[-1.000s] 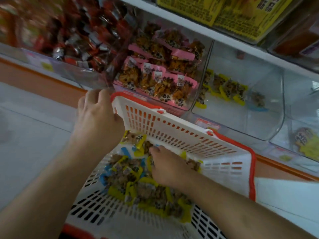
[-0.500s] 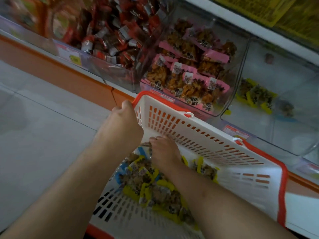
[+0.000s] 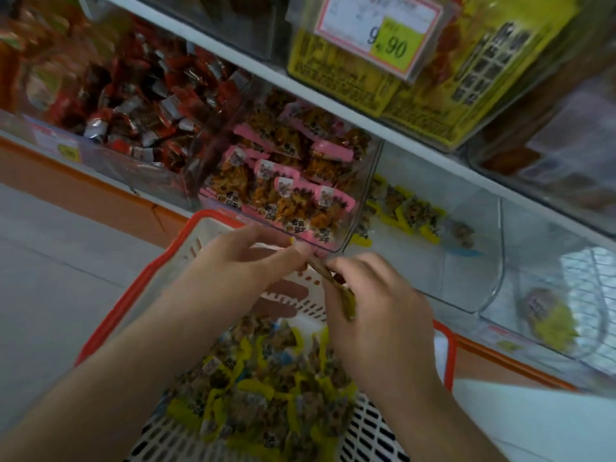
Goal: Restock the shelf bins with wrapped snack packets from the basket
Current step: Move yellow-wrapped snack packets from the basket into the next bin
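A white basket with a red rim (image 3: 110, 321) sits below the shelf and holds several yellow-wrapped snack packets (image 3: 266, 388). Above it, my right hand (image 3: 376, 315) grips a packet (image 3: 336, 288) by its lower end. My left hand (image 3: 243, 258) pinches the same packet's upper end with its fingertips. Both hands hover in front of the bin of pink packets (image 3: 283, 181). To the right, a clear bin (image 3: 466, 268) holds a few yellow packets (image 3: 410, 211) at its back.
A bin of red-wrapped snacks (image 3: 133, 105) sits left of the pink one. Another clear bin (image 3: 550, 311) at far right holds one yellow packet. The upper shelf carries yellow boxes and a price tag (image 3: 380, 31). Grey floor lies to the left.
My left hand let go of the basket rim and came over to the right hand. My right hand lifted a packet out of the basket. The view tilted up toward the shelf.
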Demonstrator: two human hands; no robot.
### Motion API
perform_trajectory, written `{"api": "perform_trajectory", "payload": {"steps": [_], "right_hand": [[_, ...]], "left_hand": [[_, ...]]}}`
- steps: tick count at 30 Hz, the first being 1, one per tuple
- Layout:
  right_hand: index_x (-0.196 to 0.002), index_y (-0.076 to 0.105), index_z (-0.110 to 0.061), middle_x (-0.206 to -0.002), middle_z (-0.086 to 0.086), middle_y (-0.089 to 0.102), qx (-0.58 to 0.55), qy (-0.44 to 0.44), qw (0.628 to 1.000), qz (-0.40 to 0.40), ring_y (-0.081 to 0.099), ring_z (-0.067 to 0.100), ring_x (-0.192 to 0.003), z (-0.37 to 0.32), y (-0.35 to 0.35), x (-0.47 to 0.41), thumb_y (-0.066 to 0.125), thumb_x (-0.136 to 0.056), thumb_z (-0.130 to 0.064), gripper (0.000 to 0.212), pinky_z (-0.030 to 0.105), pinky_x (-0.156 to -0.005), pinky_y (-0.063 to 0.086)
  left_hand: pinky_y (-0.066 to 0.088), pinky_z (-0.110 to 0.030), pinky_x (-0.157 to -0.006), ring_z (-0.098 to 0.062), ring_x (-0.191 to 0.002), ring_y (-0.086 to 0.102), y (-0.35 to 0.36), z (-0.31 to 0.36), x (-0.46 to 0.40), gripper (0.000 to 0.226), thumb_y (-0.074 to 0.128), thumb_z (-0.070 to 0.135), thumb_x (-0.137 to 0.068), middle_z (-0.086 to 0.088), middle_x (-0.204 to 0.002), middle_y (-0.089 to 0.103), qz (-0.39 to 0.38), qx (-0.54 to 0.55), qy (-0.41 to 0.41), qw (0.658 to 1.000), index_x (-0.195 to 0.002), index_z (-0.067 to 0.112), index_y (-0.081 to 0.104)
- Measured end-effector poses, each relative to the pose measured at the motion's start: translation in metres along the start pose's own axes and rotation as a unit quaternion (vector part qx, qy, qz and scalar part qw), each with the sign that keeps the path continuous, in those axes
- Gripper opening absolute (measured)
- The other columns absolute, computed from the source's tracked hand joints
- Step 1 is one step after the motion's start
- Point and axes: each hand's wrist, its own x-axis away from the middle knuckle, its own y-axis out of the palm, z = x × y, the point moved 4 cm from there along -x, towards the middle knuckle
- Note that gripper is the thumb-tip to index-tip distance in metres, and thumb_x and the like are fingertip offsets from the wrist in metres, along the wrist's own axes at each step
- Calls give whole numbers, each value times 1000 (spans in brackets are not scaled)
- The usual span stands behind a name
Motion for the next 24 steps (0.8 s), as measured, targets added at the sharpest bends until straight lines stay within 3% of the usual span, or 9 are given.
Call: {"api": "perform_trajectory", "payload": {"steps": [2,4,7,10,13,15,20,22,24], "right_hand": [[-123,68,-22,-112,-6,64,-6,-14,1000,-19,62,17,-96,1,3,-4,80,-88,-22,37,31,-71,51],[-134,64,-24,-128,-9,59,-27,-34,996,-79,59,16,-116,4,9,-8,83,-86,-25,52,36,-91,56],[-141,58,-41,-146,-28,40,-163,12,973,-160,44,-5,-135,21,5,-14,75,-95,-47,50,22,-107,43],[-126,65,-50,-132,-24,59,-314,128,934,-112,61,-3,-119,48,-5,-23,73,-97,-39,33,25,-97,50],[-120,69,-47,-116,-10,74,-435,180,875,-109,74,14,-100,63,-3,-32,77,-97,-19,38,37,-88,58],[-122,70,-47,-105,-6,75,-448,166,868,-138,74,18,-95,62,1,-31,80,-95,-15,43,37,-86,62],[-112,74,-51,-99,-2,75,-392,209,890,-100,75,13,-90,85,5,-29,81,-94,-13,43,33,-78,63],[-109,74,-50,-94,-3,78,-387,252,886,-37,76,11,-84,109,1,-35,81,-94,-10,43,28,-69,60],[-107,73,-48,-89,-7,79,-359,294,886,5,75,9,-77,137,1,-44,81,-93,-8,43,31,-67,58]], "left_hand": [[64,-29,-73,-24,-89,79,9,-3,-4,31,76,22,-92,-6,-101,80,-5,52,16,999,-120,12,67],[63,-26,-70,-24,-88,79,6,-6,-9,28,75,9,-92,-6,-101,79,41,66,28,997,-118,14,67],[63,-32,-74,-23,-92,79,0,-8,-17,32,74,4,-93,-3,-104,79,70,45,33,996,-120,19,69],[60,-41,-82,-24,-94,78,0,-9,-24,32,73,2,-92,-4,-103,79,69,55,45,995,-116,24,73],[62,-33,-75,-23,-91,78,11,-10,-28,32,71,-2,-92,-4,-99,79,51,68,54,995,-104,27,78],[61,-24,-69,-19,-91,78,22,-10,-28,33,69,-2,-93,-3,-99,80,28,62,61,996,-105,28,78],[58,-25,-79,2,-98,70,38,-10,-27,42,68,17,-98,29,-110,71,41,-154,136,978,-125,50,64],[51,-21,-88,12,-111,57,39,-8,-26,54,66,28,-99,45,-126,51,50,-301,172,937,-140,58,48],[44,-24,-104,6,-132,40,38,-12,-28,70,65,30,-99,44,-146,26,47,-411,197,889,-154,55,30]]}}
